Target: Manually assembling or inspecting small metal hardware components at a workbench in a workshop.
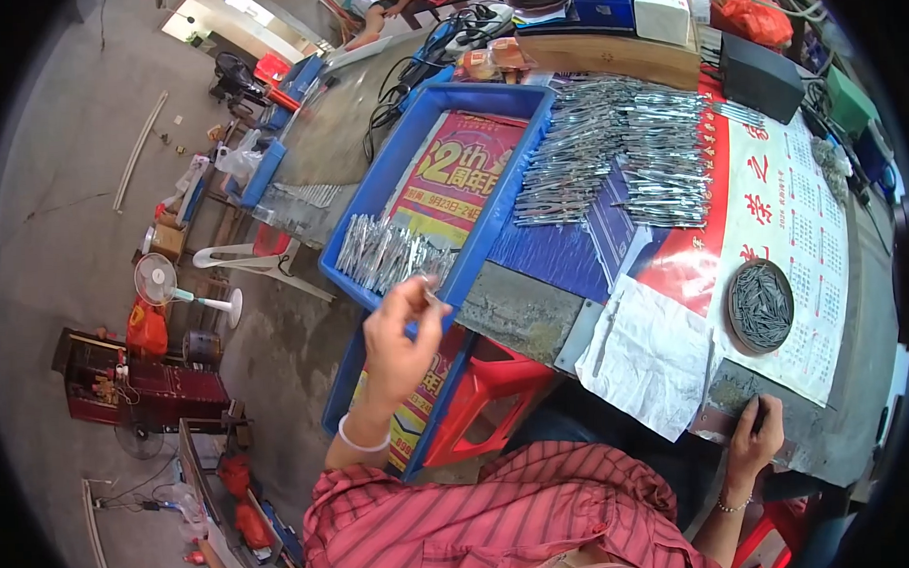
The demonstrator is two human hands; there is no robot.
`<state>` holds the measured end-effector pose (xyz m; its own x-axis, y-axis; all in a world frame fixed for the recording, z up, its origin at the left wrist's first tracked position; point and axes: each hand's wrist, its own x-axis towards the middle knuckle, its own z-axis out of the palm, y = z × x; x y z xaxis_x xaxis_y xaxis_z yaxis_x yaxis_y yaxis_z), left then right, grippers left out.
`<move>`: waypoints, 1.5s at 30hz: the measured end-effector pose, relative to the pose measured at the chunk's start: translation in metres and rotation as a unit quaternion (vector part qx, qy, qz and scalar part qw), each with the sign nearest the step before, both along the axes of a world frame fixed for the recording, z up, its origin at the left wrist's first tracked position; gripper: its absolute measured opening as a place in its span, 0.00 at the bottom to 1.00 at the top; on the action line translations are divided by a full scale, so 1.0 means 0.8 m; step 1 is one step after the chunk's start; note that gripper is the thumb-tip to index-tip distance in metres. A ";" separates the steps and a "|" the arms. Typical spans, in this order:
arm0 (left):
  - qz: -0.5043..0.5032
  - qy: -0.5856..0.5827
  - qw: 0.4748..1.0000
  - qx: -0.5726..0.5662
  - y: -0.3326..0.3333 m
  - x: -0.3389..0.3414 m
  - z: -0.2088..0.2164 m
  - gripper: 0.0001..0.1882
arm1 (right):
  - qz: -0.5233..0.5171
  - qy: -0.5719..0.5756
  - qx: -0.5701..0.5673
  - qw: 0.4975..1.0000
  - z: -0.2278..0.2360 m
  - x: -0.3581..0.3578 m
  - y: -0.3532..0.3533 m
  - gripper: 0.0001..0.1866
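My left hand [401, 331] is raised over the near end of a blue plastic tray [483, 238]. Its thumb and fingers pinch a small, shiny metal piece [431, 285], whose exact kind is too small to tell. Just beyond those fingers, a row of slim silvery metal pieces [388, 254] lies on the printed sheet lining the tray. At the front edge of the table, my right hand [758, 436] rests with curled fingers; whatever they hold, if anything, is hidden. A round dish [733, 319] of short dark metal pins stands beyond it.
Dense rows of slim silvery metal pieces [585, 144] cover the table's middle. A crumpled white cloth [645, 362] hangs over the front edge. A wooden board [612, 60] and a dark box [761, 78] stand behind. Below the tray is a red stool [489, 398].
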<state>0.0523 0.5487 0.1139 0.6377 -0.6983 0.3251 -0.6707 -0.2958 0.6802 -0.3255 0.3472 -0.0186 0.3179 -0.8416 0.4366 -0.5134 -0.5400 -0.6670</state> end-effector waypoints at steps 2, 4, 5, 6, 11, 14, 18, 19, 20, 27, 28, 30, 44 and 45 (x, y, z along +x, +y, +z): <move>-0.049 0.078 0.996 -0.015 -0.002 -0.029 -0.006 0.13 | 0.005 0.000 -0.001 1.000 0.002 0.000 0.000 0.01; -0.106 0.107 0.988 -0.027 -0.006 -0.047 -0.023 0.13 | -0.001 0.006 0.003 1.000 0.004 -0.001 0.003 0.01; -0.118 0.156 0.980 -0.032 -0.005 -0.059 -0.031 0.14 | 0.000 0.007 0.004 1.000 0.004 -0.001 0.003 0.01; -0.139 0.159 0.977 -0.024 -0.008 -0.068 -0.036 0.14 | 0.001 0.002 0.001 1.000 0.001 -0.002 0.001 0.01; -0.221 0.282 0.934 -0.010 -0.021 -0.104 -0.057 0.15 | 0.005 -0.034 0.036 0.999 0.000 -0.005 0.000 0.02; -0.253 0.363 0.897 -0.015 -0.020 -0.115 -0.067 0.14 | -0.012 -0.054 0.088 0.995 0.011 -0.012 0.000 0.02; -0.250 0.421 0.872 -0.018 -0.019 -0.123 -0.077 0.14 | 0.008 -0.045 0.051 0.998 0.028 -0.012 -0.022 0.02; -0.248 0.437 0.865 -0.015 -0.018 -0.124 -0.078 0.14 | 0.013 -0.048 0.053 0.997 0.032 -0.009 -0.029 0.02; -0.247 0.452 0.857 -0.012 -0.017 -0.125 -0.079 0.14 | 0.012 -0.046 0.065 0.997 0.039 -0.006 -0.035 0.02; -0.248 0.464 0.850 -0.011 -0.007 -0.124 -0.085 0.13 | 0.042 -0.017 0.021 0.999 0.078 0.021 -0.064 0.02; -0.248 0.467 0.849 -0.011 -0.006 -0.125 -0.084 0.13 | 0.042 -0.016 0.021 0.999 0.082 0.022 -0.066 0.02; -0.247 0.470 0.848 -0.010 -0.004 -0.126 -0.084 0.12 | 0.055 0.012 0.009 0.998 0.087 0.025 -0.072 0.02; -0.201 0.491 0.848 -0.013 -0.006 -0.133 -0.087 0.12 | 0.142 0.059 0.047 0.987 0.084 0.062 -0.139 0.09; -0.198 0.496 0.845 -0.002 -0.006 -0.132 -0.085 0.12 | 0.155 0.084 0.033 0.984 0.087 0.067 -0.142 0.10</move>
<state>-0.0534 0.5437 0.0461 0.3142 -0.9209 -0.2306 0.1851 -0.1789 0.9663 -0.2723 0.2338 0.0512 0.6277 -0.7168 0.3036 -0.4365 -0.6470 -0.6251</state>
